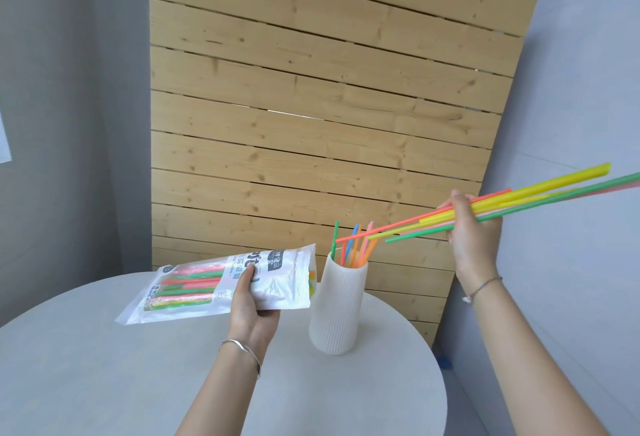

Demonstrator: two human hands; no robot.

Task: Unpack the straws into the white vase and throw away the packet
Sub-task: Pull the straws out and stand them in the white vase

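Note:
My left hand [251, 311] grips a clear plastic packet [221, 283] just above the table, its open end toward the vase; several coloured straws still lie inside it. A ribbed white vase [337, 307] stands upright on the table to the right of the packet, with several straws [353, 245] sticking out of its mouth. My right hand [472, 238] is raised to the right of the vase and holds a bunch of coloured straws [540, 193], slanting down-left so their lower tips hover just above the vase's mouth.
The round pale grey table [104, 366] carries the vase and ends at a curved edge on the right. A wooden slatted panel [311, 106] stands right behind the table. Grey walls close in on both sides.

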